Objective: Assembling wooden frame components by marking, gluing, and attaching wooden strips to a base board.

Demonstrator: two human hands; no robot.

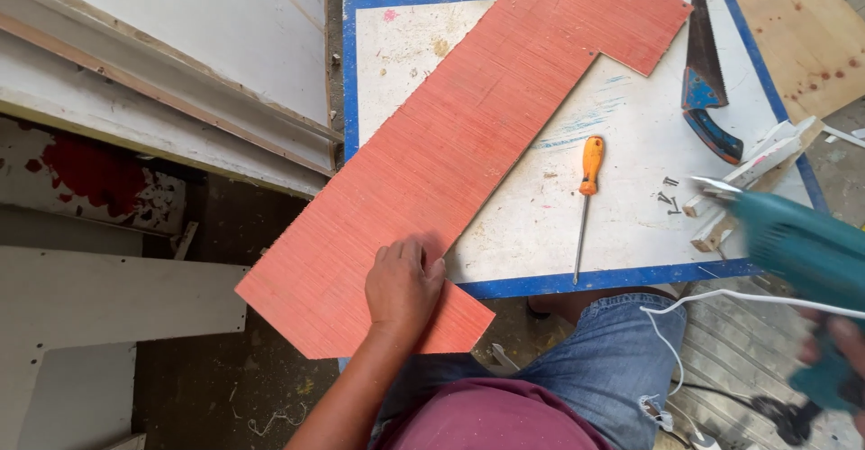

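On the red plywood panel, left hand presses flat, fingers spread; right hand grips the teal drill beside it. Better pin firmly, drive square.

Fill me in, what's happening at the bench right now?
A person presses their left hand flat on a long red plywood board that overhangs a white table with a blue edge. Their right hand, blurred, holds a teal power drill at the table's right side. An orange-handled screwdriver, a handsaw and loose screws lie on the table.
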